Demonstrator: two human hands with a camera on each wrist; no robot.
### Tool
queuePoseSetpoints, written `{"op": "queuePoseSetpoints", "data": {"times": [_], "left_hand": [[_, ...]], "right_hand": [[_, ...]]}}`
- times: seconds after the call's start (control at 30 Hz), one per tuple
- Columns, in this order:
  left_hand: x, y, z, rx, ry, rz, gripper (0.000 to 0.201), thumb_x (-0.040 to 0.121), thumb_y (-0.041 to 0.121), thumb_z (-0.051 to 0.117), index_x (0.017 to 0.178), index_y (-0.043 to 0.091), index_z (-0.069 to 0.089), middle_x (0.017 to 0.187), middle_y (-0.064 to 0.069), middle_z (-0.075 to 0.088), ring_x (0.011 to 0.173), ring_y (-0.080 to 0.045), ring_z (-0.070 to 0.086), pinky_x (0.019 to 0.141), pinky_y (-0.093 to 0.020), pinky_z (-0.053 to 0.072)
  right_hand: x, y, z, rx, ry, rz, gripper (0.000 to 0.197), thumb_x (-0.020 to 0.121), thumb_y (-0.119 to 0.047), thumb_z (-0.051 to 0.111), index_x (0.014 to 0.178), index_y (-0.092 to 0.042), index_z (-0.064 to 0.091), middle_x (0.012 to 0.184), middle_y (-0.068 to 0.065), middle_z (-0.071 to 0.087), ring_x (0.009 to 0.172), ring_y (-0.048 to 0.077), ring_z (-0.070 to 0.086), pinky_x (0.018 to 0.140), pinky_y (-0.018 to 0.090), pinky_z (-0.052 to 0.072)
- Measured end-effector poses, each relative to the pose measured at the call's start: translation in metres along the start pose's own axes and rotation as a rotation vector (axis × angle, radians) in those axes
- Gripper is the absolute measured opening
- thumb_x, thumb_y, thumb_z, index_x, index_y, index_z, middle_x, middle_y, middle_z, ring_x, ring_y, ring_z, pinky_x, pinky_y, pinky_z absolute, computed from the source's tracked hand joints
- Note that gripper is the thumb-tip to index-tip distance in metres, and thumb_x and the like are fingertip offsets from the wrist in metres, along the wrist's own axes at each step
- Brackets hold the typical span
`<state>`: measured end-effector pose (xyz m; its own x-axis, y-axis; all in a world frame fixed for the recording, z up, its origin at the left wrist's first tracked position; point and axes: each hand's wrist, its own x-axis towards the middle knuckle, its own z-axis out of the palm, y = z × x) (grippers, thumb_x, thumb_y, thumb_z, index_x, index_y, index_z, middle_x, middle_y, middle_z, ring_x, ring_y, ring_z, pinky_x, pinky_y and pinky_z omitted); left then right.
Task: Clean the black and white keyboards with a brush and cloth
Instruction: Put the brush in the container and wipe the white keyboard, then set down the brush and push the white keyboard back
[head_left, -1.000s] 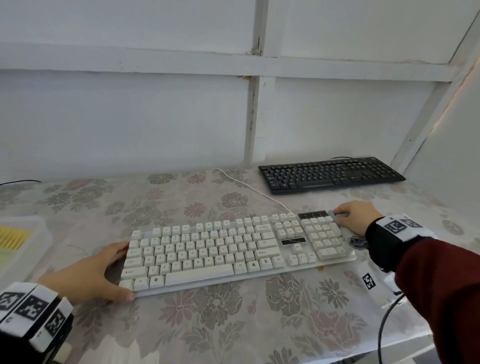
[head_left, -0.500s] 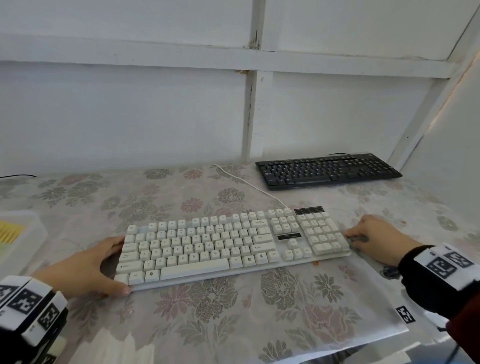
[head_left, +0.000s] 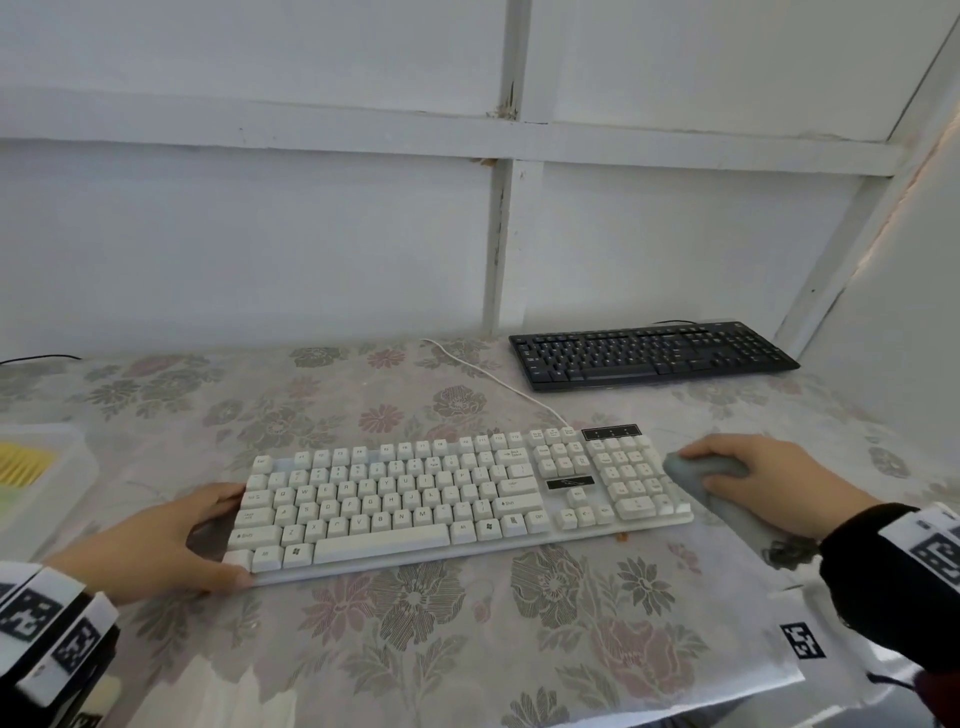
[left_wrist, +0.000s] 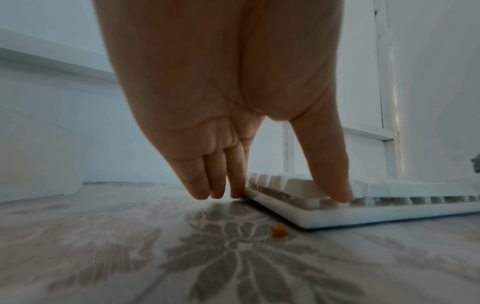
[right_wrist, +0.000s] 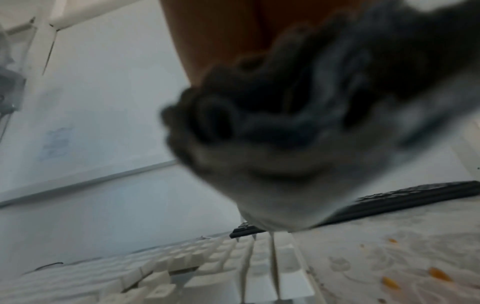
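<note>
Right hand (head_left: 769, 480) now grips grey cloth (head_left: 698, 470), prob. touching white keyboard (head_left: 457, 499); left hand (head_left: 156, 540) unchanged, flat.

Floral-covered table (head_left: 415, 649) carries the white keyboard (head_left: 457, 499), black keyboard (head_left: 649, 356) at the back, orange crumbs (right_wrist: 439, 274) scattered right.

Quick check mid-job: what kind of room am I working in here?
Probably a plain home or makeshift work corner, not an office: a floral tablecloth covers the table, bare white panelled walls close it in, and two keyboards, white and black, lie on it.
</note>
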<state>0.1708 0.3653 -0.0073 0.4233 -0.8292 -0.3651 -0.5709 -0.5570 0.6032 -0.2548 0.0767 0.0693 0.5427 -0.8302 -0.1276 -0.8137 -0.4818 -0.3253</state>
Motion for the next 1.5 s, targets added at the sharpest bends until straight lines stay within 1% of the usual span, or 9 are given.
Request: {"op": "queuePoseSetpoints", "data": {"times": [0.2, 0.43, 0.57, 0.73, 0.83, 1.03, 1.2, 1.33, 1.5], "left_hand": [[-0.009, -0.002, -0.002, -0.058, 0.097, -0.003, 0.094, 0.021, 0.082, 0.073, 0.105, 0.057, 0.037, 0.115, 0.035, 0.047, 0.115, -0.003, 0.048, 0.103, -0.030, 0.036], [-0.030, 0.004, -0.010, -0.151, 0.306, 0.096, 0.080, 0.030, 0.088, 0.064, 0.102, 0.057, 0.055, 0.105, 0.028, 0.064, 0.104, 0.003, 0.058, 0.096, -0.029, 0.044], [-0.045, 0.007, -0.022, -0.155, 0.397, 0.186, 0.046, 0.058, 0.066, 0.067, 0.102, 0.062, 0.055, 0.104, 0.034, 0.063, 0.099, 0.012, 0.059, 0.100, -0.035, 0.045], [-0.069, -0.007, -0.060, -0.092, 0.500, 0.194, 0.068, 0.046, 0.091, 0.053, 0.105, 0.057, 0.057, 0.106, 0.037, 0.060, 0.103, 0.009, 0.058, 0.093, -0.025, 0.043], [-0.082, -0.022, -0.088, -0.066, 0.539, 0.174, 0.031, 0.065, 0.071, 0.060, 0.096, 0.065, 0.056, 0.097, 0.049, 0.055, 0.103, 0.000, 0.056, 0.092, -0.028, 0.041], [-0.095, -0.103, -0.144, 0.073, 0.553, 0.023, 0.042, 0.058, 0.070, 0.059, 0.099, 0.061, 0.056, 0.107, 0.020, 0.063, 0.104, -0.017, 0.058, 0.094, -0.044, 0.047], [-0.092, -0.133, -0.154, 0.169, 0.460, -0.024, 0.036, 0.081, 0.022, 0.070, 0.105, 0.043, 0.054, 0.119, 0.009, 0.050, 0.111, -0.013, 0.046, 0.096, -0.033, 0.038], [-0.084, -0.152, -0.161, 0.135, 0.355, -0.056, 0.037, 0.084, 0.024, 0.067, 0.118, 0.034, 0.057, 0.118, 0.011, 0.052, 0.115, -0.015, 0.052, 0.091, -0.029, 0.040], [-0.069, -0.168, -0.169, 0.038, 0.444, -0.036, 0.021, 0.083, 0.017, 0.069, 0.099, 0.030, 0.065, 0.097, 0.006, 0.066, 0.090, -0.012, 0.062, 0.077, -0.026, 0.041]], "right_hand": [[0.009, -0.015, 0.002, 0.182, -0.004, -0.053, 0.023, 0.090, -0.019, 0.060, 0.106, -0.036, 0.059, 0.105, -0.009, 0.060, 0.090, 0.007, 0.054, 0.067, 0.013, 0.038], [0.025, -0.054, 0.003, 0.406, -0.024, -0.074, 0.017, 0.094, -0.027, 0.053, 0.105, -0.031, 0.066, 0.099, -0.008, 0.067, 0.086, 0.007, 0.061, 0.064, 0.018, 0.044], [0.026, -0.085, 0.011, 0.536, -0.046, -0.095, 0.019, 0.091, -0.024, 0.058, 0.106, -0.031, 0.066, 0.097, -0.003, 0.069, 0.085, 0.013, 0.064, 0.072, 0.025, 0.051], [0.025, -0.150, 0.030, 0.717, -0.140, -0.103, 0.027, 0.092, -0.016, 0.057, 0.117, -0.021, 0.063, 0.110, 0.003, 0.068, 0.097, 0.018, 0.065, 0.091, 0.032, 0.052], [0.021, -0.202, 0.046, 0.774, -0.220, -0.148, 0.035, 0.092, -0.006, 0.053, 0.125, -0.019, 0.057, 0.117, 0.007, 0.063, 0.099, 0.019, 0.062, 0.088, 0.029, 0.050], [0.013, -0.326, 0.086, 0.731, -0.304, -0.317, 0.045, 0.090, -0.010, 0.061, 0.134, -0.015, 0.050, 0.119, 0.003, 0.060, 0.105, 0.016, 0.060, 0.093, 0.027, 0.049], [0.012, -0.423, 0.132, 0.716, -0.337, -0.431, 0.046, 0.089, -0.017, 0.064, 0.133, -0.013, 0.050, 0.118, 0.007, 0.060, 0.104, 0.021, 0.060, 0.094, 0.033, 0.050], [0.011, -0.480, 0.162, 0.706, -0.379, -0.466, 0.051, 0.092, -0.017, 0.060, 0.139, -0.007, 0.043, 0.129, 0.013, 0.055, 0.098, 0.021, 0.057, 0.074, 0.026, 0.052], [0.014, -0.518, 0.188, 0.441, -0.307, -0.528, 0.045, 0.089, -0.015, 0.061, 0.128, 0.007, 0.051, 0.130, 0.021, 0.053, 0.117, 0.034, 0.052, 0.099, 0.045, 0.043]]}}
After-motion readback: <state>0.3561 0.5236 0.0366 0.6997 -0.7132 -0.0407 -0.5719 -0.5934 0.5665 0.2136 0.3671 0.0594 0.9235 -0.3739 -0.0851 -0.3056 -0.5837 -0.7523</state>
